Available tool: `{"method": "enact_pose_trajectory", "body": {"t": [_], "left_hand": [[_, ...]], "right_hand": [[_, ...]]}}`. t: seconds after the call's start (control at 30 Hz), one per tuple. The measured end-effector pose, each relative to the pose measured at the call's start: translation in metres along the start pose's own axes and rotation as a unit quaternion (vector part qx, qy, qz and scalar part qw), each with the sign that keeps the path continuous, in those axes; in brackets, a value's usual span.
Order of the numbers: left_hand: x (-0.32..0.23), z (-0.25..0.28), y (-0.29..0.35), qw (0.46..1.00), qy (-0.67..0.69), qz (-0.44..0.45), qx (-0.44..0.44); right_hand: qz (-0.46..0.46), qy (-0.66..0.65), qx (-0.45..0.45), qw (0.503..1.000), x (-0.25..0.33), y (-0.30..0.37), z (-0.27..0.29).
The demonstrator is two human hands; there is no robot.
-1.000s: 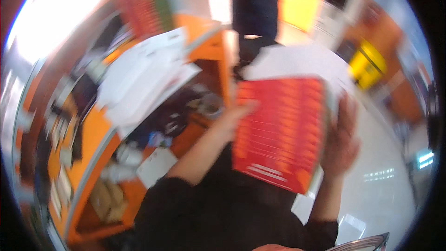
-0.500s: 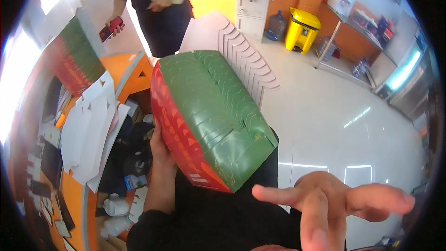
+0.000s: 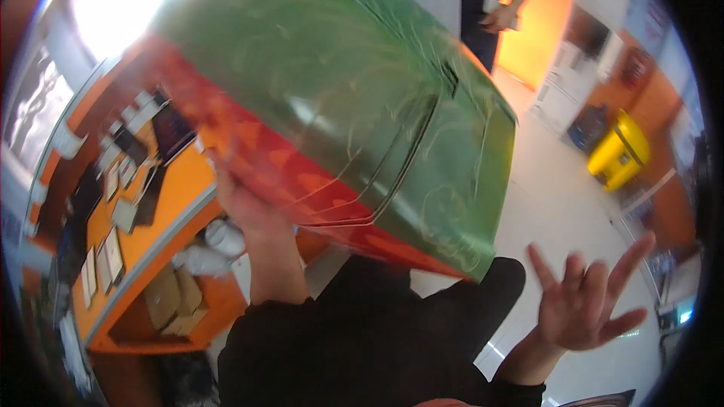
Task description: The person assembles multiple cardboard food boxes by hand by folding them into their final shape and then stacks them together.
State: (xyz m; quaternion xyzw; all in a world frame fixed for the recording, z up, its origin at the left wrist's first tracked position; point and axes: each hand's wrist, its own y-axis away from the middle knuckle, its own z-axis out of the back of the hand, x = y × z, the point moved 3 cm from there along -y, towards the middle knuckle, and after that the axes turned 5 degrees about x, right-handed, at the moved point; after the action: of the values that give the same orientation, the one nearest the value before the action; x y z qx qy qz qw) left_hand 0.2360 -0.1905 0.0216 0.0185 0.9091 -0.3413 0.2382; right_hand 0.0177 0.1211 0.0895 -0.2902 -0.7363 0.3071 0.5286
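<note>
A large cardboard box (image 3: 339,105), green on its broad face with a red printed side, fills the upper middle of the view. Its lower right corner tilts toward me, and slits and flap seams run across the green face. My left hand (image 3: 253,203) grips the red side from below; the fingertips are partly hidden behind it. Out to the right, my right hand (image 3: 584,305) is raised with its fingers spread and holds nothing, apart from the box.
An orange desk (image 3: 170,196) with phones and a laptop curves along the left, with bags and cardboard on its shelf. Behind the box a person in dark clothes (image 3: 483,22) stands. A yellow bin (image 3: 620,152) and a water bottle (image 3: 588,128) are at the far right.
The view has swung left, so the person and bin sit farther right. The box has come up and closer in my left hand. My right hand has drawn farther from the camera, still spread.
</note>
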Motion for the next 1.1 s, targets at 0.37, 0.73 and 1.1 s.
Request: {"method": "enact_pose_trajectory", "body": {"t": [0.37,0.73,1.1], "left_hand": [[-0.164,-0.036,0.018,0.674,-0.515,-0.494,-0.188],[-0.143,0.07,-0.016,0.389,-0.835,-0.288,-0.264],[-0.091,0.006,-0.014,0.429,-0.791,-0.403,-0.167]], "right_hand": [[0.032,-0.057,-0.185,0.981,-0.041,0.068,0.087],[0.022,0.012,-0.313,0.949,-0.034,0.072,0.082],[0.011,0.033,-0.349,0.936,-0.043,0.069,0.044]]}}
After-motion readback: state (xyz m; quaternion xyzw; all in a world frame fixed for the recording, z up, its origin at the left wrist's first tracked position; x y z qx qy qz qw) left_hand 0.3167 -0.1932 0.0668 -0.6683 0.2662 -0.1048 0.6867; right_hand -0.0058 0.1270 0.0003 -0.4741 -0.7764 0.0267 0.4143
